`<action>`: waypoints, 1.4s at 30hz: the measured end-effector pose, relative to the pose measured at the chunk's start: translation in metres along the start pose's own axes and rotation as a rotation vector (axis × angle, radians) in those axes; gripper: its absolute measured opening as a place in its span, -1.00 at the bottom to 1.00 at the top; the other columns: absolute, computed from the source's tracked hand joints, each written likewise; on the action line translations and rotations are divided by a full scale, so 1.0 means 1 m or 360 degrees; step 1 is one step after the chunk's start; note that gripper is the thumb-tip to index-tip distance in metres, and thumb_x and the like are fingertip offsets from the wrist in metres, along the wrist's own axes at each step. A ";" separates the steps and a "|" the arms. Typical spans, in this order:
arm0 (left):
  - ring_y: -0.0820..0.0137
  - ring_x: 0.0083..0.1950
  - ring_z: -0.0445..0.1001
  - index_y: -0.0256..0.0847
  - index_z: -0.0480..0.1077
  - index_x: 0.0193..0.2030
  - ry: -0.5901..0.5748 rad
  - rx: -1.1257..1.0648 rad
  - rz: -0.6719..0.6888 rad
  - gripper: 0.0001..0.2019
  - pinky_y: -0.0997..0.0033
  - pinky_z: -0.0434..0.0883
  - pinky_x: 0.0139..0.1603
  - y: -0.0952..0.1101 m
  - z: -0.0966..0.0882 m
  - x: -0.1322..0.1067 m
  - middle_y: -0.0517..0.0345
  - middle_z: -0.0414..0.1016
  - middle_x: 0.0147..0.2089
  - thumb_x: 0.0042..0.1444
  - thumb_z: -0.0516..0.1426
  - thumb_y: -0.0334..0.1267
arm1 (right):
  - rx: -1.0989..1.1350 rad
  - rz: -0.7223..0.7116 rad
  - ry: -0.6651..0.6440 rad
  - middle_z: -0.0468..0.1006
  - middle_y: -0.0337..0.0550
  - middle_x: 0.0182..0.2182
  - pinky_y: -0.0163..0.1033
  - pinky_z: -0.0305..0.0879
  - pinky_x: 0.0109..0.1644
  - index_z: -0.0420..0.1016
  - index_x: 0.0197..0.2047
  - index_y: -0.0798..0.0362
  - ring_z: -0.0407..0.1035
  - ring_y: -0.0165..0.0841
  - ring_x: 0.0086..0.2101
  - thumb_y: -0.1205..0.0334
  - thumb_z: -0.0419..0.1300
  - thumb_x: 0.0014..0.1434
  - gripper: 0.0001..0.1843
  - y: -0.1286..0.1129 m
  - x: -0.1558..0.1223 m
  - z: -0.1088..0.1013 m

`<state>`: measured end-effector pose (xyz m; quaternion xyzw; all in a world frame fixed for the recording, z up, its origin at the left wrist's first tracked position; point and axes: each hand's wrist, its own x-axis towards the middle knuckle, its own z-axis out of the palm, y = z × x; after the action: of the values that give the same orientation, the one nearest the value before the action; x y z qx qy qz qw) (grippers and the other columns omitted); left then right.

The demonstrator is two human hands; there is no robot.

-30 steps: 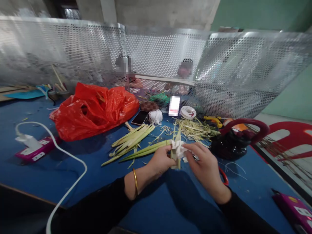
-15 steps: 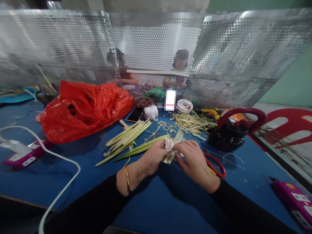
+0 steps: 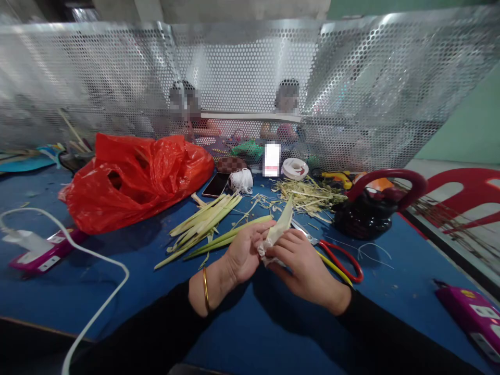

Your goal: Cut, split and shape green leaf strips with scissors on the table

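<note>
My left hand [image 3: 242, 254] and my right hand [image 3: 302, 262] meet over the blue table [image 3: 250, 323], both closed around a pale green leaf strip [image 3: 282, 225] and a crumpled white wad [image 3: 266, 249] at its base. The strip's tip points up and to the right. Just beyond my hands lie several long green leaf strips [image 3: 203, 221]. Red-handled scissors [image 3: 339, 255] lie on the table right of my right hand. A gold bangle sits on my left wrist.
A red plastic bag [image 3: 136, 174] lies at the left, a white cable [image 3: 97, 260] and pink power strip [image 3: 39, 252] beyond it. A phone [image 3: 219, 183], thread ball [image 3: 241, 180], tape roll [image 3: 295, 168], leaf trimmings [image 3: 308, 195] and black basket [image 3: 367, 216] stand behind. A perforated metal screen [image 3: 351, 94] backs the table; two people sit beyond.
My hands have drawn slightly closer and lower. The leaf strip has tilted so its tip points up to the right. The scissors show more fully beside my right hand.
</note>
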<state>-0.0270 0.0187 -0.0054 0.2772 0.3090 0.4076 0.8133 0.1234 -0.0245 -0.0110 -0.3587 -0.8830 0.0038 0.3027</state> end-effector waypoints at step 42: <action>0.23 0.07 0.48 -0.23 0.11 0.35 0.0001 0.0533 0.0655 -0.20 0.30 0.38 0.07 -0.001 0.006 -0.002 -0.07 0.49 0.12 -0.07 0.25 -0.45 | 0.0873 0.1131 0.0137 0.50 -0.16 -0.48 -0.20 0.33 -0.33 0.40 -0.35 0.05 0.41 -0.28 -0.43 -0.05 0.13 0.17 -0.69 0.021 -0.002 -0.012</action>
<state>-0.0235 0.0152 -0.0017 0.4647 0.3097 0.5077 0.6561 0.1444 -0.0123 -0.0068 -0.5460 -0.6580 0.3265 0.4028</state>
